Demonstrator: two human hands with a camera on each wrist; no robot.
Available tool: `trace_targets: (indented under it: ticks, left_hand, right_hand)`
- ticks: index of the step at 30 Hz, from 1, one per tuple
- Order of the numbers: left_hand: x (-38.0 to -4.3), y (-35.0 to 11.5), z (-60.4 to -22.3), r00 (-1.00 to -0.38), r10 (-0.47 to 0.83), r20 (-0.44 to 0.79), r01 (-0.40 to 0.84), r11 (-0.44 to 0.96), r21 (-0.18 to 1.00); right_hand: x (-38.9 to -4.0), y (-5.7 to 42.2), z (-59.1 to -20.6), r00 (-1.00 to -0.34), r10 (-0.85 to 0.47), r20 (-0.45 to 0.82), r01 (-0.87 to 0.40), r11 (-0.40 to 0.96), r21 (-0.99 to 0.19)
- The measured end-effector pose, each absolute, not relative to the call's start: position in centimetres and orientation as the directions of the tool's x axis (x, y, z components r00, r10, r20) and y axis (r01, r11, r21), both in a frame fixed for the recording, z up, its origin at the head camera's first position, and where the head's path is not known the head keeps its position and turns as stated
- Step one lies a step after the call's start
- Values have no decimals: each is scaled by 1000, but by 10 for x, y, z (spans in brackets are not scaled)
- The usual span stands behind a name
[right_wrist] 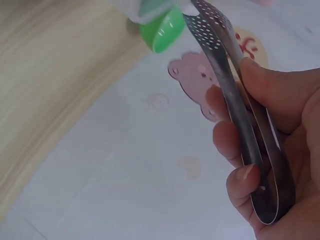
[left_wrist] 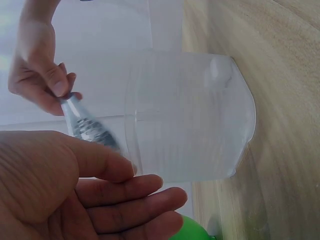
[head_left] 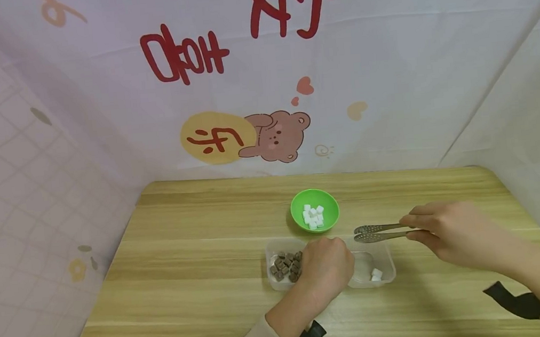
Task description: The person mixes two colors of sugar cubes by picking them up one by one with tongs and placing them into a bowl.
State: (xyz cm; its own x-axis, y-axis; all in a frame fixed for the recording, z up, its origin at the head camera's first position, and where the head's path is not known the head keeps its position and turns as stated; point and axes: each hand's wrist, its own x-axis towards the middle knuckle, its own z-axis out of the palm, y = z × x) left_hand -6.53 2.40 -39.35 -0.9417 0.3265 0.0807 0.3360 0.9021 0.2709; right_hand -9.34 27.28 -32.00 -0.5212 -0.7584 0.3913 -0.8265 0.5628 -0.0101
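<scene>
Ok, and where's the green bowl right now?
In the head view, the green bowl sits slightly right of centre on the wood-grain table, beyond the left hand and left of the metal tongs, with white cubes inside.

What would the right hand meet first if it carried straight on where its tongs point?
Probably the left hand, just beyond the tongs in the head view, though depth is unclear.

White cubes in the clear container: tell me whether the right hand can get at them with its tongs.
Probably yes: the right hand holds the tongs near the open clear container, and the left hand is left of the white cubes, not over them.
</scene>
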Motion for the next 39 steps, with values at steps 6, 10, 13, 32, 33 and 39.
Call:
trace_targets:
  ticks: [6,10,13,32,33,39]
  left_hand:
    - [-66,24,-394,-945,319,74,327,898,295]
    - [-66,25,-394,-945,320,66,324,895,306]
    - [-66,24,-394,-946,320,51,319,894,315]
    - [-66,29,-397,-949,311,48,311,904,295]
    - [-66,29,-398,-949,310,55,312,903,294]
    - [-65,30,-400,-948,306,84,317,903,291]
  right_hand:
    - [-100,271,-312,-538,-698,473,-797,604,-14]
    - [-105,266,-315,-571,-663,483,-765,643,-22]
    - [-111,260,-324,-568,-641,516,-757,653,-22]
    - [-125,251,-355,-609,-585,535,-745,653,-135]
    - [-125,253,-353,-611,-587,530,-744,654,-134]
    - [-123,265,-342,-587,-620,521,-759,645,-88]
